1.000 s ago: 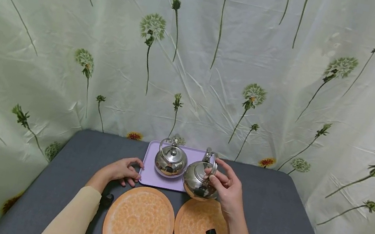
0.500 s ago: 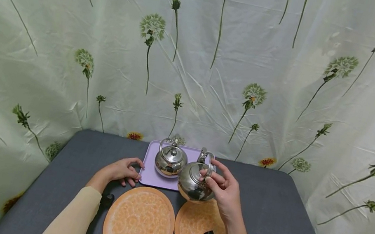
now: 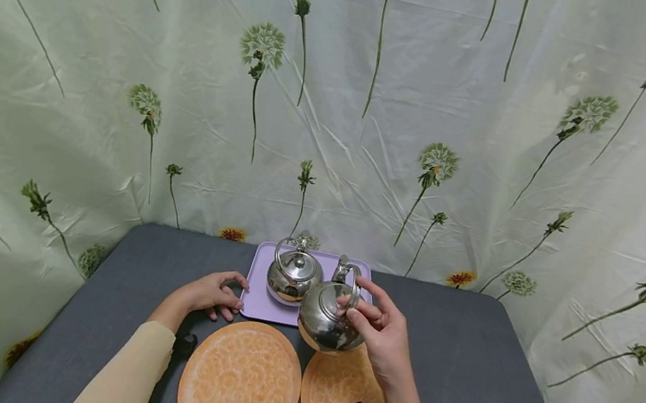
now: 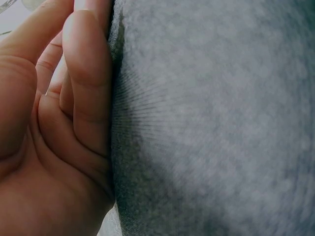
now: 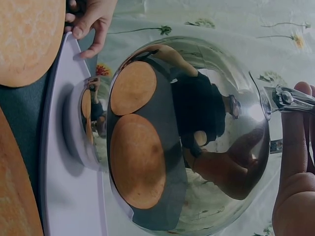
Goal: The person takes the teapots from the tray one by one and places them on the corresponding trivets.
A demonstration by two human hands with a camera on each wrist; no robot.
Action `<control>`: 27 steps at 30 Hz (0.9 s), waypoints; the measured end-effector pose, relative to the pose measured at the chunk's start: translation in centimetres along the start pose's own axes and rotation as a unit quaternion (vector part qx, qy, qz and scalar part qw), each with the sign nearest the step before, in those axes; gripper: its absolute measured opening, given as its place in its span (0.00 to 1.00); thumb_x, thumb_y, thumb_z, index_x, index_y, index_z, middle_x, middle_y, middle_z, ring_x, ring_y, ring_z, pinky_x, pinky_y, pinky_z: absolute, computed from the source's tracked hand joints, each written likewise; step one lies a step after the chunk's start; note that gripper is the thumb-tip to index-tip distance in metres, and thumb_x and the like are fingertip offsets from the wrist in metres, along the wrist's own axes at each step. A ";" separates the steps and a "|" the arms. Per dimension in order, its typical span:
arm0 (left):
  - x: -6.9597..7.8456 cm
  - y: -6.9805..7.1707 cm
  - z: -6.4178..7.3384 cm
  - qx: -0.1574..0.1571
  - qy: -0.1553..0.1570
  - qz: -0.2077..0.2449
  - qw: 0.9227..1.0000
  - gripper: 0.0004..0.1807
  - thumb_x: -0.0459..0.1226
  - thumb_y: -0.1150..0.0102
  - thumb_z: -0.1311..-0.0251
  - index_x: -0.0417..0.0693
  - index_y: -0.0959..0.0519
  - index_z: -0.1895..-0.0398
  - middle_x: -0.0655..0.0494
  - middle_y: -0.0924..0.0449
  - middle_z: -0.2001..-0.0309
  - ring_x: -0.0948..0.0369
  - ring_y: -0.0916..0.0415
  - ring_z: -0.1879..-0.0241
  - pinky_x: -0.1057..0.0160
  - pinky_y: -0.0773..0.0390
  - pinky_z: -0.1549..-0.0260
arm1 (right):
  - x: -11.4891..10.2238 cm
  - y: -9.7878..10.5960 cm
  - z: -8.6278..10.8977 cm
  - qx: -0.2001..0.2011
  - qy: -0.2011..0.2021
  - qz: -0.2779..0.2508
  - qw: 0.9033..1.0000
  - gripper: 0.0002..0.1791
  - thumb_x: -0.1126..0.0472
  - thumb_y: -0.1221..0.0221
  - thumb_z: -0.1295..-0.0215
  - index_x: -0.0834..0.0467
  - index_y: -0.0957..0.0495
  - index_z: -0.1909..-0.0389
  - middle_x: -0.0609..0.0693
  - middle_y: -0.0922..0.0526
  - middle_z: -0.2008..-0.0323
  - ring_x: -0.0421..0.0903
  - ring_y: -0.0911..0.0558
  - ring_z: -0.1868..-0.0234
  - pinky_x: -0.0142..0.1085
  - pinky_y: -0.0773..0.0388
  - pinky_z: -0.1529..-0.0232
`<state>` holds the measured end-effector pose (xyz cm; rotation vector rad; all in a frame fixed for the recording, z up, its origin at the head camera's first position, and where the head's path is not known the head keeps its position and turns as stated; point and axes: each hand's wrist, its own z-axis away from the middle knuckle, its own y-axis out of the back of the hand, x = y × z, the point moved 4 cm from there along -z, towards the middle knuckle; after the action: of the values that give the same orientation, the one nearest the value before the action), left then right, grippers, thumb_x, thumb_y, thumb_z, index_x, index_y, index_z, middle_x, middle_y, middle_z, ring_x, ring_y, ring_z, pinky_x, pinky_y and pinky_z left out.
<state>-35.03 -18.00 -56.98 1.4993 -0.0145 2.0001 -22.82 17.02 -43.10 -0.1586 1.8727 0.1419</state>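
Note:
By its hoop handle, my right hand (image 3: 390, 336) holds a shiny steel teapot (image 3: 329, 321), raised and tilted above the front right of a lilac tray (image 3: 255, 308). In the right wrist view, the teapot's mirror-like body (image 5: 147, 162) fills the middle and the handle is mostly cut off. A second steel teapot (image 3: 293, 279) sits on the tray, just left of the held one. At the tray's left edge rests my left hand (image 3: 209, 293), fingers loosely bent, thumb and index touching the rim. Its wrist view shows relaxed fingers (image 4: 88, 83) against the grey cloth.
Two round orange mats lie in front of the tray: a left mat (image 3: 240, 385) and a right mat (image 3: 336, 398), partly under my right forearm. The table has a dark grey cover (image 3: 462, 370). A dandelion-print curtain (image 3: 343, 90) hangs close behind the table.
My right hand has carried the held teapot left and slightly toward me, across the tray's front edge. The left hand and the other teapot have stayed put.

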 end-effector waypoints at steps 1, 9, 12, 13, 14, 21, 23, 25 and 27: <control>0.0 0.0 0.0 0.000 -0.001 0.000 1.000 0.22 0.38 0.31 0.31 0.48 0.26 0.37 0.54 0.11 0.67 0.63 0.12 0.74 0.65 0.21 0.80 | 0.0 -0.1 0.0 -0.002 0.000 -0.001 1.000 0.31 0.67 0.39 0.24 0.64 0.35 0.23 0.34 0.08 0.53 0.35 0.09 0.55 0.29 0.16 0.57; -0.1 0.1 -0.1 -0.002 -0.007 0.002 1.000 0.23 0.38 0.31 0.31 0.48 0.26 0.37 0.53 0.11 0.67 0.62 0.12 0.74 0.65 0.21 0.80 | -0.3 -0.9 0.3 -0.017 0.013 -0.009 1.000 0.31 0.67 0.39 0.24 0.66 0.36 0.24 0.34 0.08 0.53 0.35 0.09 0.55 0.29 0.16 0.54; -0.2 0.0 -0.1 -0.003 -0.010 0.002 1.000 0.23 0.39 0.30 0.31 0.48 0.26 0.37 0.53 0.11 0.67 0.62 0.12 0.74 0.65 0.21 0.80 | -0.5 -1.3 0.4 -0.025 0.021 -0.015 0.999 0.31 0.67 0.39 0.24 0.67 0.36 0.24 0.35 0.08 0.53 0.35 0.09 0.55 0.30 0.15 0.51; -0.3 0.0 -0.1 -0.003 -0.010 0.002 1.000 0.23 0.39 0.31 0.31 0.48 0.26 0.37 0.54 0.11 0.67 0.62 0.12 0.74 0.65 0.21 0.80 | -0.6 -1.4 0.5 -0.028 0.023 -0.018 0.999 0.31 0.68 0.39 0.24 0.68 0.36 0.24 0.35 0.08 0.53 0.35 0.09 0.55 0.30 0.15 0.49; -0.3 0.0 -0.1 -0.003 -0.010 0.003 1.000 0.23 0.39 0.31 0.31 0.48 0.26 0.37 0.54 0.11 0.67 0.62 0.12 0.74 0.65 0.21 0.80 | -0.6 -1.6 0.5 -0.031 0.024 -0.021 0.999 0.31 0.67 0.39 0.24 0.68 0.36 0.24 0.35 0.08 0.53 0.35 0.09 0.54 0.30 0.15 0.49; 0.0 -0.1 0.4 -0.004 -0.016 0.002 1.000 0.22 0.38 0.31 0.31 0.46 0.26 0.37 0.54 0.11 0.67 0.63 0.12 0.74 0.65 0.21 0.80 | -0.5 -2.5 0.8 -0.049 0.035 -0.041 0.997 0.30 0.70 0.40 0.24 0.68 0.35 0.24 0.36 0.08 0.53 0.35 0.09 0.55 0.29 0.15 0.49; 0.0 -0.1 0.4 -0.004 -0.017 0.002 1.000 0.23 0.39 0.31 0.31 0.45 0.26 0.37 0.54 0.11 0.67 0.63 0.12 0.74 0.65 0.21 0.80 | -0.5 -2.8 1.0 -0.054 0.039 -0.044 0.997 0.30 0.70 0.40 0.24 0.69 0.35 0.25 0.36 0.08 0.52 0.35 0.09 0.55 0.29 0.15 0.49; 0.0 -0.2 0.4 -0.005 -0.016 0.004 1.000 0.22 0.39 0.31 0.31 0.46 0.26 0.37 0.54 0.10 0.67 0.63 0.12 0.74 0.65 0.21 0.79 | -0.5 -3.0 1.1 -0.057 0.039 -0.045 0.997 0.30 0.70 0.40 0.24 0.68 0.35 0.25 0.36 0.08 0.52 0.35 0.09 0.55 0.29 0.15 0.49; -0.1 -0.2 0.4 -0.005 -0.018 0.004 1.000 0.22 0.39 0.32 0.31 0.46 0.26 0.38 0.54 0.10 0.67 0.63 0.12 0.74 0.65 0.21 0.79 | -0.5 -3.3 1.3 -0.060 0.036 -0.049 0.996 0.30 0.70 0.40 0.24 0.67 0.35 0.25 0.37 0.08 0.52 0.35 0.09 0.55 0.30 0.15 0.49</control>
<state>-34.61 -18.04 -56.96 1.5305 -0.0462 1.9758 -20.88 14.05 -43.03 -0.3412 1.9242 0.1842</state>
